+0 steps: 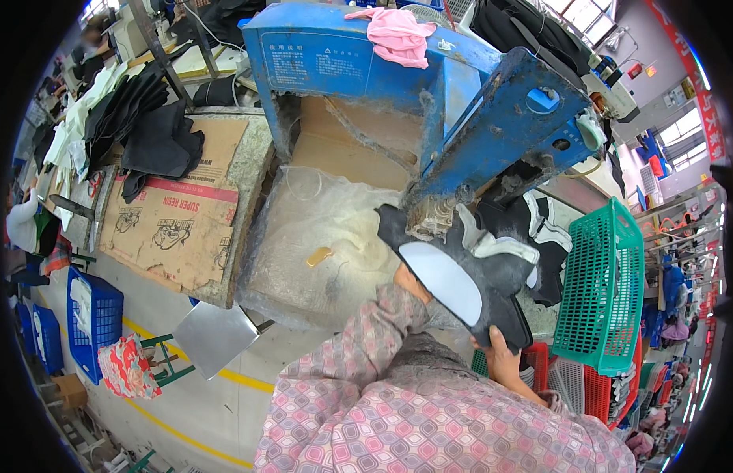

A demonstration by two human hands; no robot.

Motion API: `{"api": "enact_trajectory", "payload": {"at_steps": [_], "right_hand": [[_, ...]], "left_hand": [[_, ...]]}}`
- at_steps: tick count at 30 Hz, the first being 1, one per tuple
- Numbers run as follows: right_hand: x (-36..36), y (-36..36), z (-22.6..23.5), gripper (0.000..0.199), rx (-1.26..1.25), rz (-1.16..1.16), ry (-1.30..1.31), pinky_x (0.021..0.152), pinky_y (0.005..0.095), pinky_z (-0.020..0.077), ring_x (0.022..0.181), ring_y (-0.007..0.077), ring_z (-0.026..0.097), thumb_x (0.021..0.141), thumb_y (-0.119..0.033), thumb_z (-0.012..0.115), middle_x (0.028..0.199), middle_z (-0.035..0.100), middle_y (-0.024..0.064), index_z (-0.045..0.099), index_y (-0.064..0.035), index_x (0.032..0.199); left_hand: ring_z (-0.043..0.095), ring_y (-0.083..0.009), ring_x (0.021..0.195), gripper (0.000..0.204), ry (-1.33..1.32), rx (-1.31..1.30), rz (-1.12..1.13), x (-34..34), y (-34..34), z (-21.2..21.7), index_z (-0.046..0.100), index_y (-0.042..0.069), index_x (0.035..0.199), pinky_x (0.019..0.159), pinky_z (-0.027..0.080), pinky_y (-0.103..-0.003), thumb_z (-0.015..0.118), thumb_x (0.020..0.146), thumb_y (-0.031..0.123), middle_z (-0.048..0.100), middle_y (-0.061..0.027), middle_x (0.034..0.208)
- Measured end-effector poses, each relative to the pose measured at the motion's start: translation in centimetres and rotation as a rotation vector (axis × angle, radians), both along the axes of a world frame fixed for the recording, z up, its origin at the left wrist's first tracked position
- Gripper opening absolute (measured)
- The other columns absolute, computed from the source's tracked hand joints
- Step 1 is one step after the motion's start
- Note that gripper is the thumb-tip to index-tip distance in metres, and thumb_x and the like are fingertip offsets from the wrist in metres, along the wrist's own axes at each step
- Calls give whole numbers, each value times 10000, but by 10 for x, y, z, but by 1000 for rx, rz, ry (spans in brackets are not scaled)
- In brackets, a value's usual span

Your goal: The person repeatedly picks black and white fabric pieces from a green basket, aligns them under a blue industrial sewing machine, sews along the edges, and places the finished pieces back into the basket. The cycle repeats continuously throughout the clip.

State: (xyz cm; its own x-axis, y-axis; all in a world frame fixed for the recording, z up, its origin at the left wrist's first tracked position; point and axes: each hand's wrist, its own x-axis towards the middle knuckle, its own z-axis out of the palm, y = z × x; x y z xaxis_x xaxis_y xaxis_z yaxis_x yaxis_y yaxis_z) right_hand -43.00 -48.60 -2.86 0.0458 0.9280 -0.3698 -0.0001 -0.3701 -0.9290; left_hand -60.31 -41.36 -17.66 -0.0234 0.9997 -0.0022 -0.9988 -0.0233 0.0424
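A black lobed sheet piece (499,276) with a white half-oval patch (445,280) lies slanted in front of me, under the head of a blue machine arm (500,126). My left hand (412,284) is at its left edge, with the fingers mostly hidden behind the piece. At the near right end, my right hand (500,355) grips the edge between thumb and fingers. Beyond the piece, more black pieces and several pale-edged strips (504,248) lie on the worktop, partly covered.
Clear plastic sheeting (276,260) covers the worktop to the left, with a small yellowish item (319,256) on it. Farther left are flattened cardboard (173,229) and stacked black pieces (165,138). A green basket (599,284) stands right; a metal-topped stool (216,335) is lower left.
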Motion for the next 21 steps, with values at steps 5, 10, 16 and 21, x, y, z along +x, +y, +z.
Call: {"api": "enact_trajectory", "payload": {"at_steps": [5, 10, 16, 21], "right_hand": [[14, -10, 2, 215, -83, -66, 100, 572, 292, 472, 663, 201, 583, 805, -156, 533, 832, 589, 89, 526, 7, 944], [23, -2, -11, 243, 11, 14, 255, 639, 315, 491, 721, 217, 577, 794, -103, 529, 884, 570, 73, 507, -3, 1014], [5, 106, -69, 517, 1, 202, -179, 824, 263, 386, 942, 155, 484, 710, -175, 655, 1051, 509, 82, 414, 7, 1130], [-4, 143, -52, 502, -1, 43, -131, 643, 271, 456, 794, 154, 537, 695, -226, 663, 995, 532, 93, 442, -10, 1091]], "left_hand": [[454, -265, 1034, 349, -173, -267, -212, 7, 5, -3, 458, 45, 1078, 880, 364, -409, 320, 866, 286, 479, -125, 1100], [425, -293, 1074, 569, -316, 143, -93, -61, -12, -43, 419, 54, 1159, 947, 286, -429, 387, 783, 480, 441, -153, 1165], [357, -330, 1138, 784, 428, -379, 123, -198, -16, -35, 306, -10, 1243, 982, 232, -450, 286, 774, 617, 366, -183, 1244], [340, -334, 1153, 820, 614, -352, 9, -198, 1, 25, 318, -32, 1227, 973, 255, -425, 231, 772, 645, 326, -213, 1262]]}}
